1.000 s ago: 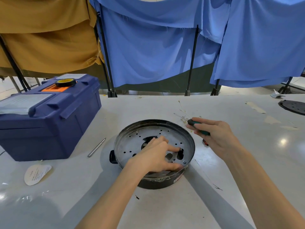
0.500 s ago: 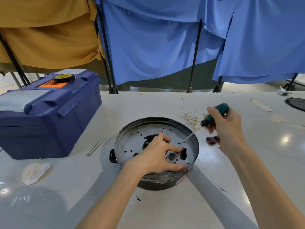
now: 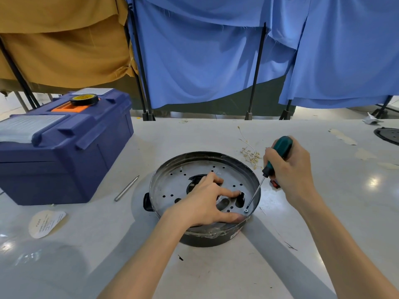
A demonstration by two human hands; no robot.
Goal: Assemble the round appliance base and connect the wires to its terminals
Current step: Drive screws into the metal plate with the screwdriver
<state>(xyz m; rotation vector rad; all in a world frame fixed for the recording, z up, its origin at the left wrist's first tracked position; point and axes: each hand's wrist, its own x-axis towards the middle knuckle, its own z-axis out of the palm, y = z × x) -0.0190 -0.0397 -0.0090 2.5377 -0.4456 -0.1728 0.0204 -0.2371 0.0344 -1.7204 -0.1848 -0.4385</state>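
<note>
While the left grip (image 3: 203, 203) lay spread, pressing the round base (image 3: 172, 187) at the counter's (image 3: 216, 272) middle, the right grip (image 3: 289, 167) curled round a screwdriver (image 3: 267, 170), its tip at a screw (image 3: 246, 210).

Left forearm (image 3: 140, 262) and right forearm (image 3: 345, 255): bare along whole visible length, slender, narrowing toward the wrists. Left hand (image 3: 203, 203) and right hand (image 3: 291, 169): bare as well, long fingers, knuckles pronounced, nails short where visible.
</note>
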